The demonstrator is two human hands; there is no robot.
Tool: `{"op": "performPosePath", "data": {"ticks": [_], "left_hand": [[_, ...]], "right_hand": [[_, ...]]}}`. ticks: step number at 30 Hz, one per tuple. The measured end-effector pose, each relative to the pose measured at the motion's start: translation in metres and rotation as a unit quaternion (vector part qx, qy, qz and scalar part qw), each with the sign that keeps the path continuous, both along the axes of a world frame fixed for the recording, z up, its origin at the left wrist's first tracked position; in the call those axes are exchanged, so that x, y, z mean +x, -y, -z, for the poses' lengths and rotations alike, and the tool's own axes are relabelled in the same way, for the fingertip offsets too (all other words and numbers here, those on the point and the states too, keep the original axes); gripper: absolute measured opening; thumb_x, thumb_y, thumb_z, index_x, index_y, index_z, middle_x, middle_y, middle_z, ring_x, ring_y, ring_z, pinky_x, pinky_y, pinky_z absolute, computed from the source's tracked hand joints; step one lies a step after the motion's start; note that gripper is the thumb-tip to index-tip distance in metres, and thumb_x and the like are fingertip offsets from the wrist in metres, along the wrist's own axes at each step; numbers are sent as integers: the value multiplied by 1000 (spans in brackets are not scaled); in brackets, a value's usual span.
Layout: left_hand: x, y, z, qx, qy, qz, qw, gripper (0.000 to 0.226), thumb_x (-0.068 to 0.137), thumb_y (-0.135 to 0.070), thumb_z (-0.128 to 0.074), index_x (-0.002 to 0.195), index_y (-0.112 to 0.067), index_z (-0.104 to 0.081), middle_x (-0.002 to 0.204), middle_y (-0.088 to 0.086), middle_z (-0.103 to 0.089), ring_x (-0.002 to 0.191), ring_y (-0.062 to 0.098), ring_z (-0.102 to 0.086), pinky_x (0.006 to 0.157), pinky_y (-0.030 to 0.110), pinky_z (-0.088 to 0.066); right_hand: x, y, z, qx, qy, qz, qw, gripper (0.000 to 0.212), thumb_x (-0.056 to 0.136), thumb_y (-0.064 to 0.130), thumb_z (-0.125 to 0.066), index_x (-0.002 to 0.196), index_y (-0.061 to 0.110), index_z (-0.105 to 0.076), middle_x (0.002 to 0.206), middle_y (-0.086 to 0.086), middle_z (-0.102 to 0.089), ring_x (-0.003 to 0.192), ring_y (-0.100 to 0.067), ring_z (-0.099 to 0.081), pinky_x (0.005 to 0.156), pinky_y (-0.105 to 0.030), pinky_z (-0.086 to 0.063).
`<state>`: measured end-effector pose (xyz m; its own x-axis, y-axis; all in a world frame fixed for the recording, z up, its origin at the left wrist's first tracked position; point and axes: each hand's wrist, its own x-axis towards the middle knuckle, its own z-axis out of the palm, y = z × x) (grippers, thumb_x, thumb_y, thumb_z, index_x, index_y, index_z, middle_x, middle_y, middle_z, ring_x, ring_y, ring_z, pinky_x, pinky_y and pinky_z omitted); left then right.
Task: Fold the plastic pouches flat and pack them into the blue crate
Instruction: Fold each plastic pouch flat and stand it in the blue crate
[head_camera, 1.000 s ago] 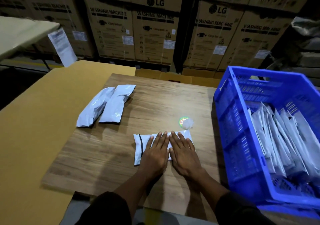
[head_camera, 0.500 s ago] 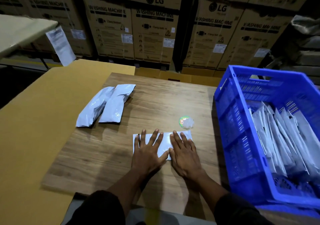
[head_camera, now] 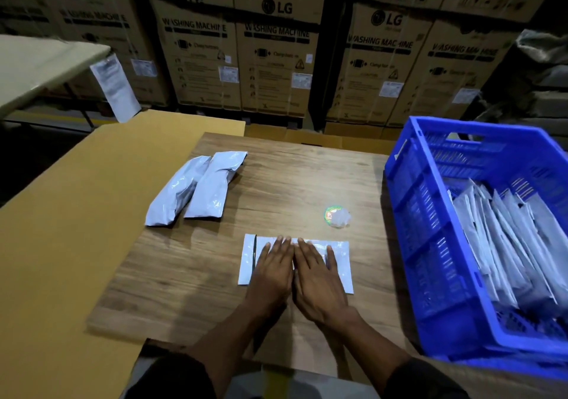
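A white plastic pouch (head_camera: 342, 258) lies flat on the wooden board near me. My left hand (head_camera: 272, 271) and my right hand (head_camera: 316, 275) rest palm-down on it, side by side, fingers together and stretched out, pressing it flat. Two puffy silver-white pouches (head_camera: 199, 188) lie side by side at the board's far left. The blue crate (head_camera: 430, 245) stands at the right, with several flat pouches (head_camera: 504, 245) standing on edge inside it.
A small round sticker with a crumpled bit of plastic (head_camera: 336, 216) lies just beyond the flattened pouch. Yellow-brown cardboard (head_camera: 61, 229) covers the surface left of the wooden board (head_camera: 292, 177). Stacked washing machine cartons (head_camera: 276, 45) form a wall behind.
My left hand slid left along the pouch with fingers spread, then came back beside the right hand at the middle. The pouch now lies flatter and straighter.
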<state>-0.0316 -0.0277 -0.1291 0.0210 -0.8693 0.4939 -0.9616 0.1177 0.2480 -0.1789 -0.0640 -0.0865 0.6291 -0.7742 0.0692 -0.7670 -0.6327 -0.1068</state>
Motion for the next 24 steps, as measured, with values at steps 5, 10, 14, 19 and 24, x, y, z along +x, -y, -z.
{"op": "performPosePath", "data": {"ticks": [5, 10, 14, 19, 24], "left_hand": [[3, -10, -7, 71, 7, -52, 996, 47, 104, -26, -38, 147, -13, -54, 155, 7, -48, 145, 37, -41, 114, 56, -35], [8, -13, -13, 115, -2, -81, 990, 56, 101, -43, -45, 153, -23, -46, 163, 1, -36, 150, 39, -29, 116, 58, -31], [15, -19, -12, 100, 0, -92, 991, 66, 98, -53, -48, 154, -19, -44, 164, 2, -35, 152, 40, -25, 118, 58, -27], [29, -21, -6, 112, -29, -134, 984, 72, 105, -57, -24, 150, -7, -49, 160, 9, -41, 147, 38, -36, 120, 56, -13], [13, -15, -1, 68, -94, -16, 993, 42, 109, -16, -39, 130, 14, -60, 144, 26, -51, 130, 42, -57, 109, 52, -42]], "right_hand": [[-3, 4, 4, 28, -7, 12, 1000, 56, 102, 41, -31, 154, 21, -37, 160, 3, -35, 150, -22, -27, 119, -49, -15], [-31, 17, 3, 49, -28, 77, 995, 66, 101, 61, -16, 158, 29, -24, 167, 7, -15, 153, -23, -14, 120, -51, -15], [-57, 23, -2, 73, -53, 107, 990, 68, 101, 60, -6, 160, 28, 0, 166, 11, 14, 154, -18, 11, 122, -51, -1], [-60, 29, -14, 119, -79, 129, 981, 72, 102, 60, -6, 159, 19, 7, 165, 6, 20, 152, -17, 18, 119, -54, 11], [-14, 18, -18, 24, -57, 7, 998, 60, 97, 35, -32, 146, 4, -46, 157, -13, -38, 143, -32, -40, 114, -57, -14]]}}
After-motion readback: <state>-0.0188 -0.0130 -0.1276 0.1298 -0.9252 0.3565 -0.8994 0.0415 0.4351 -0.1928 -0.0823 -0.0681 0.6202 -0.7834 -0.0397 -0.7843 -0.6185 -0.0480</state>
